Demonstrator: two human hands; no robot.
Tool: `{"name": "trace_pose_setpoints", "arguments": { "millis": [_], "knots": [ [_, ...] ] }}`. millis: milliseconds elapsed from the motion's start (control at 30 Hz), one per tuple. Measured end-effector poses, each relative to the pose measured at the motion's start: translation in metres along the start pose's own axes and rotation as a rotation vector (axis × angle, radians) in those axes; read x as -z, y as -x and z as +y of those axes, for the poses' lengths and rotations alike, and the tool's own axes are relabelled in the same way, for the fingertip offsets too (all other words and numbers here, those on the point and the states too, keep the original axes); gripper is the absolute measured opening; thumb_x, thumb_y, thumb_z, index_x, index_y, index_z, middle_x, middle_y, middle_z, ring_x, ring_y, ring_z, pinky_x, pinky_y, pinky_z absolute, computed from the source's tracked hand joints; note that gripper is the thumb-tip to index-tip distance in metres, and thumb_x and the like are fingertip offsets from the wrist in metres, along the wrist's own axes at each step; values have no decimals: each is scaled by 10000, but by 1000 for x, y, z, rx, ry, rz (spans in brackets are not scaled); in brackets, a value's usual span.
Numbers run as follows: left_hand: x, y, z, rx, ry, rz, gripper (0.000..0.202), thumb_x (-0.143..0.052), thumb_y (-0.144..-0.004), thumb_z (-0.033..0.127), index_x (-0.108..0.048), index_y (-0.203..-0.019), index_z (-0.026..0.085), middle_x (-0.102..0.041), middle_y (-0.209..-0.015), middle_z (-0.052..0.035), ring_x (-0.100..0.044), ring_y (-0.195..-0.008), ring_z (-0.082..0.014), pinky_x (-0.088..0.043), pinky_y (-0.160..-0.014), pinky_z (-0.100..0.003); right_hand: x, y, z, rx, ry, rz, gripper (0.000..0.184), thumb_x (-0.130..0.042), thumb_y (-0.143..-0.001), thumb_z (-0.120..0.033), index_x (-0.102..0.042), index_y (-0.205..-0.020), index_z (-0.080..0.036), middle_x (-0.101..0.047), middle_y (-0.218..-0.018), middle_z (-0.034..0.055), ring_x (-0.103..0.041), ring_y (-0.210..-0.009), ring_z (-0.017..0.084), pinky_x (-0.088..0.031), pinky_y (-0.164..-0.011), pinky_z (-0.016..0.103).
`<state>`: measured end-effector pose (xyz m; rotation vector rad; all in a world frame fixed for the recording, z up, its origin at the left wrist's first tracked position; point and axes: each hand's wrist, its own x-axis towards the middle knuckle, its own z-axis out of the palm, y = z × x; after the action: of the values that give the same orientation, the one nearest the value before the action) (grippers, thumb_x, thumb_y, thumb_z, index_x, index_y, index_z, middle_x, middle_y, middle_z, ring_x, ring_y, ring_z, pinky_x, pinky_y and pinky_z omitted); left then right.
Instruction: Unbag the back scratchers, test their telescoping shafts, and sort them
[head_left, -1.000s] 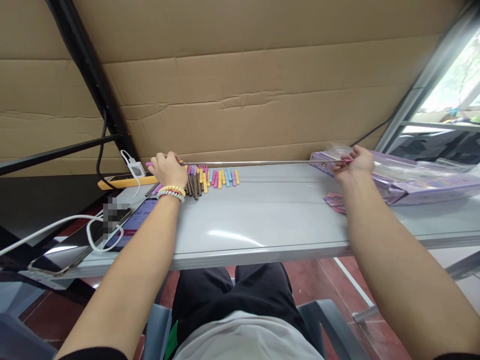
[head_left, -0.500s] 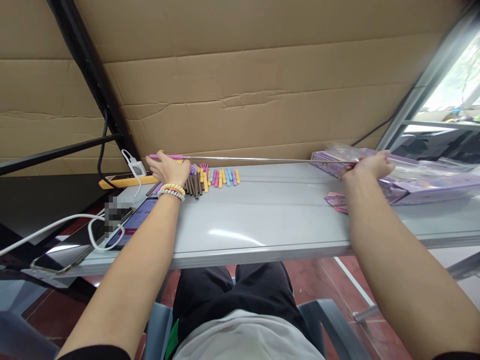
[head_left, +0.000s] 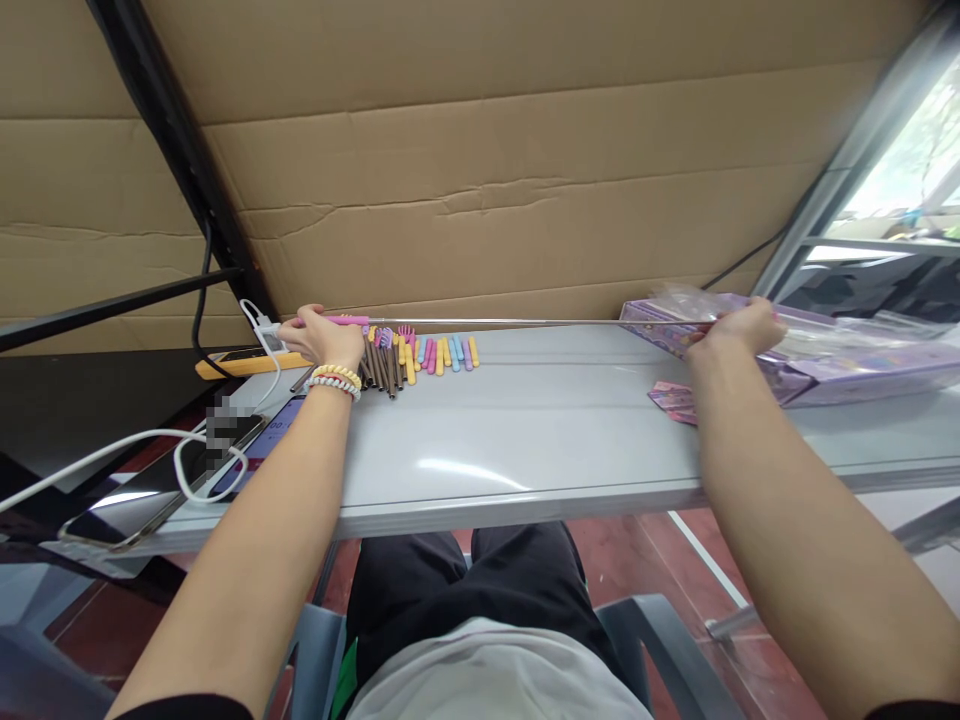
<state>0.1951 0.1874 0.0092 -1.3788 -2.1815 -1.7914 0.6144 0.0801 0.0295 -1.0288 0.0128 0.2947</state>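
A telescopic back scratcher (head_left: 480, 321) is stretched level across the back of the table, its thin metal rod drawn out long. My left hand (head_left: 322, 338) is closed around its pink handle, at the left. At the right end of the rod my right hand (head_left: 742, 330) grips the tip, and the fingers hide what is there. Below and right of my left hand lies a row of other back scratchers (head_left: 386, 365), with brown metal tubes, small claw heads in pink and purple, and yellow, pink, blue and purple handles (head_left: 450, 355).
A purple box (head_left: 847, 375) with clear plastic wrap lies under and beyond my right hand, near a pink printed card (head_left: 673, 402). At left are phones (head_left: 142, 500), a white cable (head_left: 180, 470), a charger (head_left: 271, 335) and a yellow bar (head_left: 255, 365). Cardboard (head_left: 480, 150) stands behind.
My left hand has shifted a little to the left along the pink handle, showing more of the handle on its right side. My right hand has stayed nearly in place.
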Motion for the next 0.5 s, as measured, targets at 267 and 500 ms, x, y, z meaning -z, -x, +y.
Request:
{"name": "trace_pose_setpoints", "arguments": {
  "millis": [267, 500],
  "knots": [
    [-5, -1, -5, -55, 20, -30, 338, -629, -620, 149, -478, -917, 205, -325, -1137, -135, -368, -1133, -327, -342, -940, -468, 0, 0, -1, -30, -82, 93, 140, -321, -805, -133, -274, -793, -263, -403, -565, -87, -323, -359, 79, -189, -360, 199],
    [-2, -6, -6, -110, -32, -93, 328, -597, -641, 134, -452, -927, 205, -425, -1069, -124, -432, -1070, -284, -376, -908, -424, 3, -6, 1, -36, -101, 88, 122, -339, -805, -143, -295, -804, -257, -388, -588, -78, -322, -380, 67, -184, -377, 188]
  ]
}}
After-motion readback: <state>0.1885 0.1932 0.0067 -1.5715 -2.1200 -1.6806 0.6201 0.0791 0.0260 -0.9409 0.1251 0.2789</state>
